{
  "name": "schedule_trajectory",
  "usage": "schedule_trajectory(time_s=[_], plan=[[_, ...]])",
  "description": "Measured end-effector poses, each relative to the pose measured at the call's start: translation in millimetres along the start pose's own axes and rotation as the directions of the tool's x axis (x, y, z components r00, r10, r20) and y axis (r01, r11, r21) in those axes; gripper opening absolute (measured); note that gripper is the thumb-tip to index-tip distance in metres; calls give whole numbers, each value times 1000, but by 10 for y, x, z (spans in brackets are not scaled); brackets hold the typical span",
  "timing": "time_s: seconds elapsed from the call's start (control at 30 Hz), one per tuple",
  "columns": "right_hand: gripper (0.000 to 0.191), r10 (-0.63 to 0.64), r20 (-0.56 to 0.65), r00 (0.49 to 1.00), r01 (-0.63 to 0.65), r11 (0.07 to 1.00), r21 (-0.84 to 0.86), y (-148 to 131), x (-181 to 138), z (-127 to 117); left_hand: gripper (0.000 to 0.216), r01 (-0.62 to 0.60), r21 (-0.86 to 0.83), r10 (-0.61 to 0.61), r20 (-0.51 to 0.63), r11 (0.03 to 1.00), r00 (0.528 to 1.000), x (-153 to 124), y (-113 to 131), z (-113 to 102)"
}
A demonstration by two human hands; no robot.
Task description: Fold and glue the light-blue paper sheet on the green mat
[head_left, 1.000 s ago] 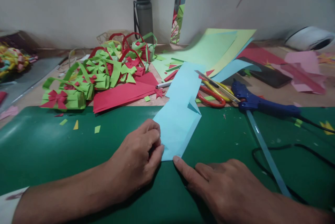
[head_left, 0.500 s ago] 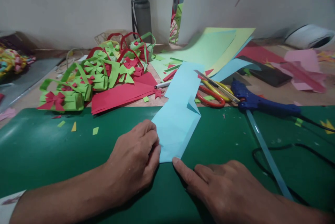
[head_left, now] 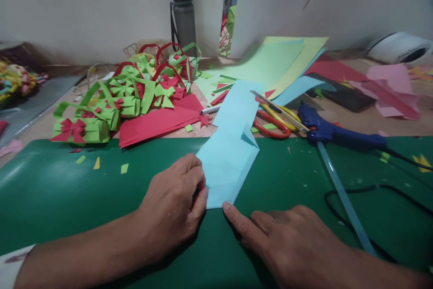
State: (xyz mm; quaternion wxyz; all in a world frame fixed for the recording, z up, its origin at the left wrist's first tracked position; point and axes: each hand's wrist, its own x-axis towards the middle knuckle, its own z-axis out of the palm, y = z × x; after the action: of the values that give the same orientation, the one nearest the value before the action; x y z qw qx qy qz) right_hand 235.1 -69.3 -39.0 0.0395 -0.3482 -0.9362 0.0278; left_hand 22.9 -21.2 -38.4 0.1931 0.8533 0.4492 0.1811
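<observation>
A long light-blue paper strip (head_left: 233, 144) with folds lies on the green cutting mat (head_left: 67, 190), running away from me. My left hand (head_left: 172, 208) is curled, its fingers pinching the strip's near left edge. My right hand (head_left: 291, 239) rests on the mat with the index finger stretched out, its tip pressing the strip's near corner; the other fingers are bent under.
Green and red paper bows and baskets (head_left: 125, 95) pile at the back left. Red-handled scissors (head_left: 270, 124), a blue glue gun (head_left: 334, 133) with its cord, a white pen (head_left: 211, 109), coloured paper sheets (head_left: 280, 61), a grey bottle (head_left: 183, 9) and a black phone (head_left: 345, 95) lie behind.
The strip's near end and both hands have shifted very slightly; the grip and finger press look the same.
</observation>
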Motion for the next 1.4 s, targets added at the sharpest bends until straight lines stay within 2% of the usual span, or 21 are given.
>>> schedule_trajectory(time_s=[0.33, 0.47, 0.57, 0.67, 0.83, 0.9, 1.03, 1.13, 1.4], plan=[[57, 3, 57, 998, -2, 1000, -21, -8, 33, -85, 9, 17, -25, -17, -15, 1000, 1000, -15, -23, 4], [59, 8, 35, 999, -7, 999, -31, -11, 28, -73, 13, -49, -133, 43, -49, 990, 998, -39, -53, 13], [60, 12, 14, 1000, -12, 999, -42, -16, 9, -61, 20, -148, -170, 139, -63, 974, 988, -41, -94, 24], [61, 3, 22, 1000, -2, 998, -57, -22, 11, -41, 27, -259, -76, 259, -9, 963, 966, -42, -117, 0], [61, 18, 90, 996, -13, 998, -61, -24, 32, 28, 28, -411, 171, 385, 166, 895, 908, -131, -43, -104], [63, 19, 79, 997, -14, 998, -62, -26, 23, 45, 27, -433, 226, 390, 214, 872, 896, -198, 6, -134], [66, 7, 45, 999, -4, 997, -71, -33, -3, 25, 51, -406, 258, 330, 290, 877, 898, -307, 53, -168], [66, -4, 57, 998, 8, 998, -67, -31, 3, -4, 61, -422, 285, 330, 318, 861, 889, -338, 42, -182], [57, -8, -12, 1000, 7, 997, -81, -33, 12, -16, 61, -478, 361, 373, 324, 801, 869, -327, 62, -206]])
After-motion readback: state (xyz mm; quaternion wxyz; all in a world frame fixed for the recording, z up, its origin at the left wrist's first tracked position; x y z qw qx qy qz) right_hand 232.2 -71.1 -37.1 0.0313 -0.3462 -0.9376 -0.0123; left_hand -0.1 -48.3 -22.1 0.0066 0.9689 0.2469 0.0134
